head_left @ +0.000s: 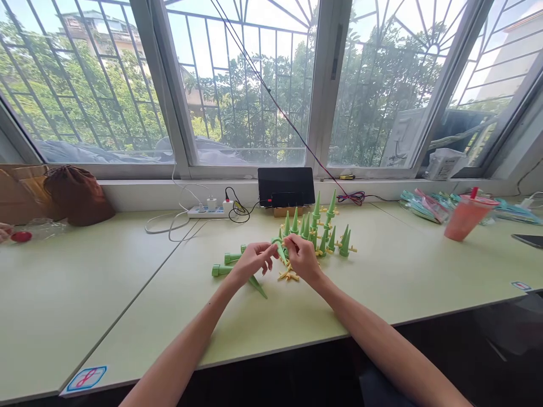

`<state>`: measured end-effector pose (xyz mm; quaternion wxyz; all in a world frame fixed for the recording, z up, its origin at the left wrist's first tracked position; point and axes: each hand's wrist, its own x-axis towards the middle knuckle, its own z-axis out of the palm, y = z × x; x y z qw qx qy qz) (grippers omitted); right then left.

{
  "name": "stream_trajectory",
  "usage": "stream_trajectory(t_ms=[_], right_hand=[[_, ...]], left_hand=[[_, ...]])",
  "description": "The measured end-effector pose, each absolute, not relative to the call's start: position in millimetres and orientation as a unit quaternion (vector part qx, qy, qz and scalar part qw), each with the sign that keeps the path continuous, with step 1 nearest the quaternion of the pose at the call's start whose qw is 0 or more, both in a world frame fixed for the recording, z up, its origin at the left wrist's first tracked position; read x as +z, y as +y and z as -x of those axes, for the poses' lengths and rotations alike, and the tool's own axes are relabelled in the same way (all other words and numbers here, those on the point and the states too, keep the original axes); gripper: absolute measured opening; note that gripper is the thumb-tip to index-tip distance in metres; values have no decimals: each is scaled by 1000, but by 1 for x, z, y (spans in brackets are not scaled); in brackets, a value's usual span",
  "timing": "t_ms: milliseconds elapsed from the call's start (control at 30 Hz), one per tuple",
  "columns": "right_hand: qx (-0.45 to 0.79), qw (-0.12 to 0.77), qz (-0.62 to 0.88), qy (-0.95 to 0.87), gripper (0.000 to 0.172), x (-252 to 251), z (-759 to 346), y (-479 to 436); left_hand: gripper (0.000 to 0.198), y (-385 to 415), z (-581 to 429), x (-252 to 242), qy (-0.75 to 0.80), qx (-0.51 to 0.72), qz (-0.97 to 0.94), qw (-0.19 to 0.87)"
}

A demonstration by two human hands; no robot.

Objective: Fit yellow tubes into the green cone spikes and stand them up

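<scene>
Between both hands is a green plant watering spike (280, 250), its tip angled down. My left hand (253, 261) pinches this spike between thumb and fingers. My right hand (302, 257) is closed against its other side, with the fingertips bunched; what they grip is hidden. Just below the hands lies a small pile of yellow valve pieces (289, 276). Several green spikes (223, 270) lie on their sides by my left hand, one tip showing below it. Behind my right hand, several more spikes (345, 243) stand point up with yellow pieces through their bases.
A tablet (285, 185) leans at the back of the table (169, 316), beside a power strip (207, 211) with cables. At right stand a red drink cup (469, 216) and plastic packets (424, 206). A brown bag (78, 195) and another person's hand (5, 232) are at left.
</scene>
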<state>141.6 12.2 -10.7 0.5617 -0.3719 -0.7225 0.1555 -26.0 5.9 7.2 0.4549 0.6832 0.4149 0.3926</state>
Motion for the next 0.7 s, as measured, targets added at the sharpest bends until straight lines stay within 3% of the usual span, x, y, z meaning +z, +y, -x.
stream_trajectory(t_ms=[200,467,700], right_hand=[[149,555,377,-726,32,-11,-141,13],[152,543,380,-733,35,-13,-142,15],[153,544,380,-733,35,-14,-141,16]], left_hand=[[37,5,26,6,410,406,-727,371],[41,7,25,2,406,439,-734,321],[30,6,25,3,420,455,-768,163]])
